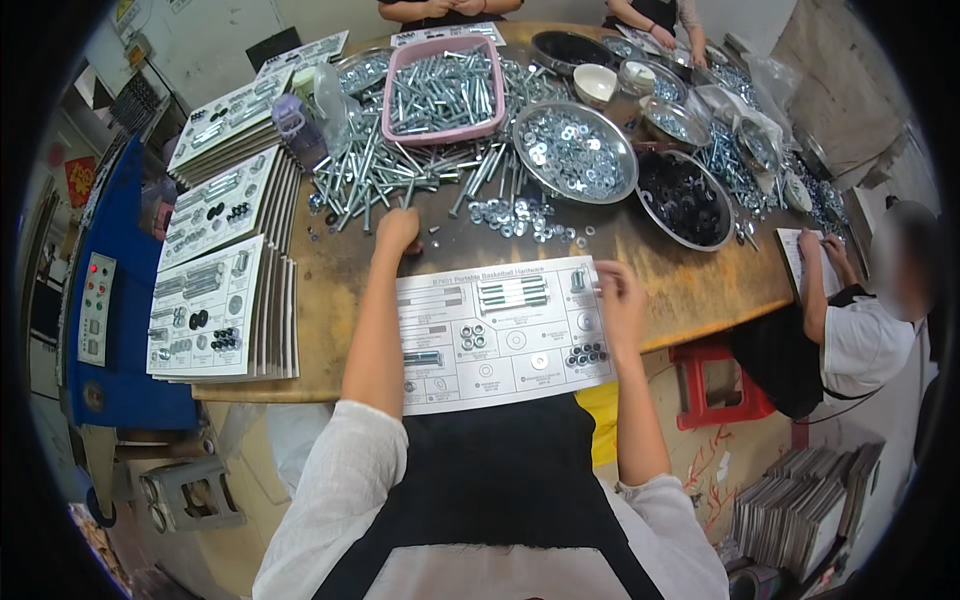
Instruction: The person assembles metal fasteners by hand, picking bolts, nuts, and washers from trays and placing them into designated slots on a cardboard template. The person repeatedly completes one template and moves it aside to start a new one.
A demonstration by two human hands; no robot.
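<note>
A white printed hardware card (pixel 512 340) lies in front of me at the table's near edge, tilted slightly. Long bolts (pixel 512 293), nuts, washers and a bolt set are fixed in its printed boxes. My left hand (pixel 398 231) reaches past the card's upper left corner to the heap of loose bolts (pixel 375 165), its fingers closed around a bolt (pixel 409 192). At the card's upper right edge is my right hand (pixel 622 297), fingers curled beside the short bolts (pixel 578 280) there; what they pinch, if anything, is hidden.
Stacked filled cards (pixel 205 300) stand on the left. A pink bin (pixel 391 100) of bolts, a steel bowl (pixel 626 170) of washers and a bowl of black parts (pixel 684 205) fill the far side. Co-workers sit opposite and at right, near a red stool (pixel 700 385).
</note>
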